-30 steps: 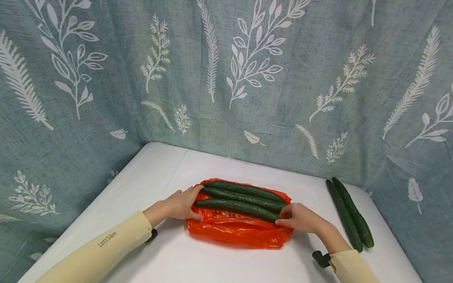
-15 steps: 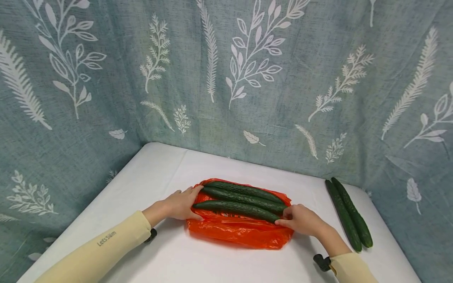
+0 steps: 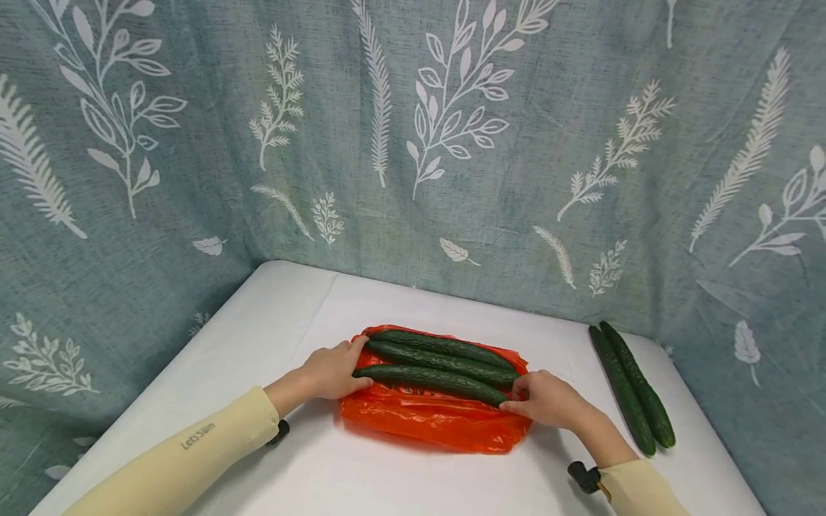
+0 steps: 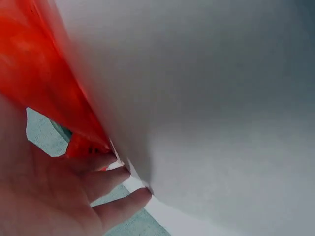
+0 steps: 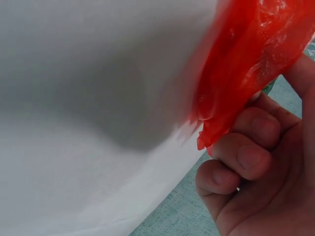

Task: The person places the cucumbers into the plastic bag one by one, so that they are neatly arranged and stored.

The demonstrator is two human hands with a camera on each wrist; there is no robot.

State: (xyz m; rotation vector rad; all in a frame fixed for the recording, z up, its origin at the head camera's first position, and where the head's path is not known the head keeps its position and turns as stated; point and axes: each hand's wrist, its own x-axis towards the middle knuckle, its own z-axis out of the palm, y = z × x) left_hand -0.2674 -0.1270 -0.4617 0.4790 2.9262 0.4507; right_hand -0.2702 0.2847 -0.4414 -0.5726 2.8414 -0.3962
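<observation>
Three dark green cucumbers lie side by side on a red plastic bag (image 3: 439, 426): a far cucumber (image 3: 445, 342), a middle cucumber (image 3: 439, 362) and a near cucumber (image 3: 426, 378). My left hand (image 3: 329, 369) rests at their left ends, thumb by the near cucumber's tip and index finger by the far ones. In the left wrist view its other fingers (image 4: 123, 209) extend fairly straight beside the bag. My right hand (image 3: 548, 398) pinches the near cucumber's right end between thumb and curled index finger. In the right wrist view, its remaining fingers (image 5: 241, 152) curl beside the bag's edge.
Two more cucumbers (image 3: 635, 390) lie together at the right side of the white table (image 3: 310, 466). A blue-green curtain (image 3: 413, 236) with white leaf prints hangs along the back and sides, right at the table's edges.
My left thumb has shifted up from the bag to the near cucumber's left tip. The near cucumber moved slightly. My right hand keeps its place, and the head view has drifted a little.
</observation>
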